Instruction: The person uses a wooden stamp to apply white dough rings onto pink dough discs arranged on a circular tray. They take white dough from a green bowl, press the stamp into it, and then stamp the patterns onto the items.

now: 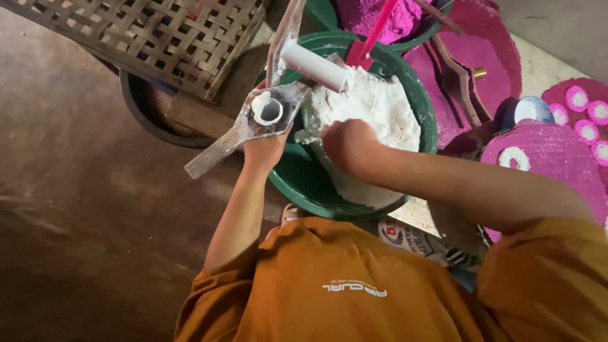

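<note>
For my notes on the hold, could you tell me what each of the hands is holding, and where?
The left hand supports the flat mould from beneath its middle. The right hand presses into white powder; what it holds is hidden.

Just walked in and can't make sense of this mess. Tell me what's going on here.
A person in an orange shirt bends over a green basin heaped with white powder. The left hand holds a flat, powder-coated metal tool with a short white ring mould on it; the right hand digs into the powder. Pink powder and pink discs lie to the right.

The powder lies in the basin, a tube on it, the woven tray to its left.
</note>
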